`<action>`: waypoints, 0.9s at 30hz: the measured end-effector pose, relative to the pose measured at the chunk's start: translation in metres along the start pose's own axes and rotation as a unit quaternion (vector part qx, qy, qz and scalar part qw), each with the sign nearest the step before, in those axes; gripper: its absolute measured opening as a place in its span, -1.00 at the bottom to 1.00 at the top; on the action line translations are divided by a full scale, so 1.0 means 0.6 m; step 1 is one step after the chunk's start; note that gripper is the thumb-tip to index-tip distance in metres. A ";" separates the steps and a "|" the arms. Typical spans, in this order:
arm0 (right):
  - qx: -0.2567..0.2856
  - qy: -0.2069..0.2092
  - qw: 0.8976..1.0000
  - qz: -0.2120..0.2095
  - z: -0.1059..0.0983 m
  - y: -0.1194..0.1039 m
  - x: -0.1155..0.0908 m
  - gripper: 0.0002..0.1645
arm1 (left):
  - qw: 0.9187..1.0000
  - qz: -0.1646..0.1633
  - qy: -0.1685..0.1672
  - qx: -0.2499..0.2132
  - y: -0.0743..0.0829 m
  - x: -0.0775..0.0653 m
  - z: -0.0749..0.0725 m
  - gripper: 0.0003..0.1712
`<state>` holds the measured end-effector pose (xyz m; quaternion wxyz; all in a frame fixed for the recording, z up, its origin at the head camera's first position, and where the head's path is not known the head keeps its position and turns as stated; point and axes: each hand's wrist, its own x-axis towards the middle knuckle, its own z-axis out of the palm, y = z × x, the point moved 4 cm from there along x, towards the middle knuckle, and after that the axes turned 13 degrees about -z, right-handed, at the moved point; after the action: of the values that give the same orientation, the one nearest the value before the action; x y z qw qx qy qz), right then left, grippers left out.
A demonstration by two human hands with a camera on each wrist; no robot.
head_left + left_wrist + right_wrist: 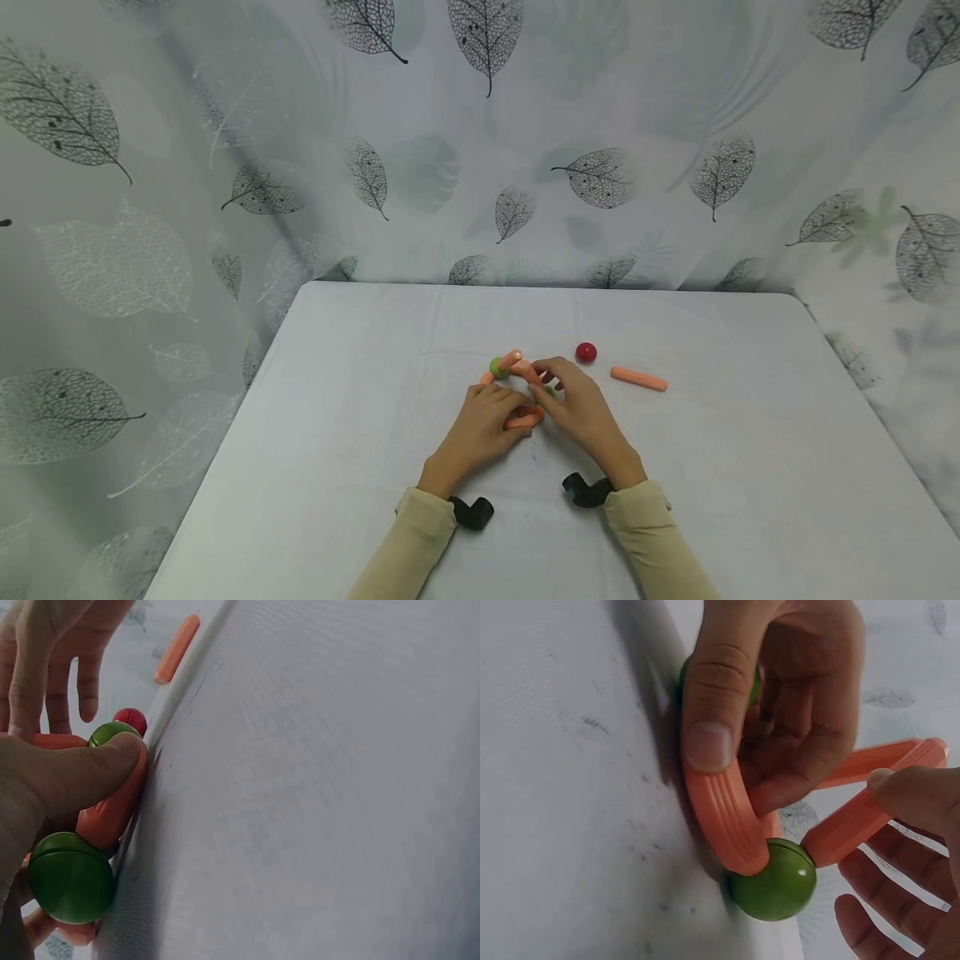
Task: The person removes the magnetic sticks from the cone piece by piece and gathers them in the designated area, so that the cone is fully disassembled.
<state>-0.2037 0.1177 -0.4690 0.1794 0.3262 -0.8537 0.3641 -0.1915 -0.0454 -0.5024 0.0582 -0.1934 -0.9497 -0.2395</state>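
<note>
My left hand (480, 425) pinches a curved orange rod (724, 817) between thumb and fingers, low over the white table. One end of that rod meets a green ball (776, 885). A second green ball (71, 877) sits at its other end, partly behind the hand. My right hand (585, 408) pinches a straight orange rod (844, 829), whose near end touches the first green ball. More orange rods (511, 359) and a green ball (497, 367) stand beyond the left hand, joined in a structure that the hands partly hide.
A red ball (586, 352) lies on the white table (337, 400) just past the right hand. To its right is a loose orange rod (638, 378). Black wrist-worn pieces (472, 513) sit by both cuffs, and a leaf-patterned curtain (435, 192) hangs behind.
</note>
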 end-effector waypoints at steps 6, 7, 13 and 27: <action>0.022 0.012 0.999 0.037 -0.014 0.013 -0.005 -0.70 | 1.000 -0.006 -0.010 -0.002 0.000 0.000 0.000 -0.76; 0.028 0.012 0.999 0.044 -0.015 0.016 -0.008 -0.68 | 1.000 -0.006 -0.010 -0.003 0.000 0.000 0.000 -0.76; 0.081 0.022 0.994 0.075 -0.018 0.027 -0.023 -0.61 | 1.000 -0.011 -0.003 -0.001 0.003 0.000 -0.003 -0.75; 0.194 0.080 0.971 0.113 -0.020 0.041 -0.065 -0.62 | 0.997 -0.035 0.059 -0.034 0.032 0.008 0.014 -0.57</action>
<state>-0.1918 0.1562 -0.4946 0.1381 0.2258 -0.7812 0.5654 -0.1884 -0.0242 -0.5002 0.0989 -0.1470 -0.9422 -0.2844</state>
